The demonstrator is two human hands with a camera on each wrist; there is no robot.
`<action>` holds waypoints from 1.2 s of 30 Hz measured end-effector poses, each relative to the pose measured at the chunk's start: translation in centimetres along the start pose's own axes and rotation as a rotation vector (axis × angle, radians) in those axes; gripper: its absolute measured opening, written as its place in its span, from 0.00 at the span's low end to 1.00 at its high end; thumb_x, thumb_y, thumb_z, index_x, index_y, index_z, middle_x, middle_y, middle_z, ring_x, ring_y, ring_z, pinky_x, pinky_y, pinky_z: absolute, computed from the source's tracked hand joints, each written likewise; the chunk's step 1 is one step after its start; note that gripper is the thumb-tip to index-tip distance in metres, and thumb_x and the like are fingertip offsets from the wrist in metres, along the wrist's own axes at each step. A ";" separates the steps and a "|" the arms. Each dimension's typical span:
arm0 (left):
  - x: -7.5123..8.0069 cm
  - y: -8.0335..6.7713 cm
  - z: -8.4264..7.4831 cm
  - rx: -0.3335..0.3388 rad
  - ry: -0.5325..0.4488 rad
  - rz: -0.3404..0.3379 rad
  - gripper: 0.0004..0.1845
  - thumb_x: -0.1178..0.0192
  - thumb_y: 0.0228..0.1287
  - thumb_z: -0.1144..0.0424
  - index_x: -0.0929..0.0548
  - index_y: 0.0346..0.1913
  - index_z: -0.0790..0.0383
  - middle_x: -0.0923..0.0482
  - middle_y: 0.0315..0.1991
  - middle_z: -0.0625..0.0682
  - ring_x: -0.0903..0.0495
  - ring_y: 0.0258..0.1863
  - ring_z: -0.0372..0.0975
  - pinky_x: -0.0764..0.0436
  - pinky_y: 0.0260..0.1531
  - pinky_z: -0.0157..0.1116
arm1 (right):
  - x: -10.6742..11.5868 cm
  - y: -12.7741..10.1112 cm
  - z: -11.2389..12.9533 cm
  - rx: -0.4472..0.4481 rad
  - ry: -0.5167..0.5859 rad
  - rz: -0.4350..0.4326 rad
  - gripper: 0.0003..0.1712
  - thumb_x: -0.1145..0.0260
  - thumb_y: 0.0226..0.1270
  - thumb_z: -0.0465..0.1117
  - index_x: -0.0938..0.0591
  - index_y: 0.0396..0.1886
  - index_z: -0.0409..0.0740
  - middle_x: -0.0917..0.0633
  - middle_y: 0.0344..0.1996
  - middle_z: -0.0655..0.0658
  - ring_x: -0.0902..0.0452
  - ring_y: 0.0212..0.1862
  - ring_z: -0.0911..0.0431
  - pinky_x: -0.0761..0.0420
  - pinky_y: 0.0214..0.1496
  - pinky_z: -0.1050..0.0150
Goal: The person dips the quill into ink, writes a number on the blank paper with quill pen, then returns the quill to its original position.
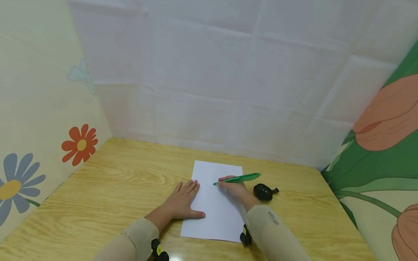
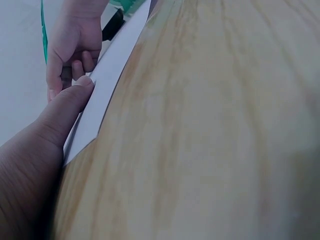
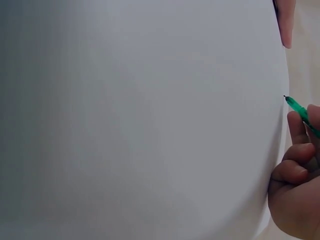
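A blank white sheet of paper lies on the wooden table. My left hand lies flat with straight fingers on the sheet's left edge, thumb pressing the paper. My right hand grips a green pen, its tip resting on the paper near the middle. In the right wrist view the pen points at the white paper, with my curled right fingers beside it. The left wrist view shows my right hand on the sheet.
A small black object lies on the table just right of my right hand. White sheeting forms the back wall, with flowered panels at the left and right. Bare wood spreads left of the paper.
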State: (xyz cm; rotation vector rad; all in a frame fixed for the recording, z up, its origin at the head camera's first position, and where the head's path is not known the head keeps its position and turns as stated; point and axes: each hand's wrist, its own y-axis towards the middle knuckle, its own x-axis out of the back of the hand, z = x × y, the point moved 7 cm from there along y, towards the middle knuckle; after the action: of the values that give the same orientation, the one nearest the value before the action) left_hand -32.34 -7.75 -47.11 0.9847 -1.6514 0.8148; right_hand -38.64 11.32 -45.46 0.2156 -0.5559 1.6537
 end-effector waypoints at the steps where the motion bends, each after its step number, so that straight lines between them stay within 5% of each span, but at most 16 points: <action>1: 0.0 0.0 0.0 0.001 0.000 0.000 0.61 0.46 0.51 0.22 0.46 0.77 0.63 0.51 0.79 0.55 0.54 0.79 0.47 0.56 0.75 0.56 | 0.0 0.0 0.1 0.011 -0.004 0.003 0.13 0.29 0.60 0.43 0.13 0.44 0.43 0.12 0.45 0.45 0.20 0.51 0.52 0.23 0.58 0.54; 36: -0.1 0.1 0.1 0.007 -0.006 0.015 0.62 0.48 0.50 0.20 0.47 0.77 0.62 0.51 0.79 0.54 0.54 0.80 0.47 0.56 0.76 0.55 | -0.5 -0.4 -0.1 0.031 -0.042 0.048 0.14 0.30 0.62 0.44 0.13 0.45 0.44 0.12 0.46 0.45 0.19 0.51 0.51 0.23 0.58 0.52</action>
State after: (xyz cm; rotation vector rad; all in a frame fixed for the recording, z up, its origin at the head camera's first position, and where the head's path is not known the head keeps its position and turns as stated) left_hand -32.46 -7.74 -47.26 0.9811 -1.6636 0.8285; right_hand -38.16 10.91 -45.65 0.2621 -0.5719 1.7081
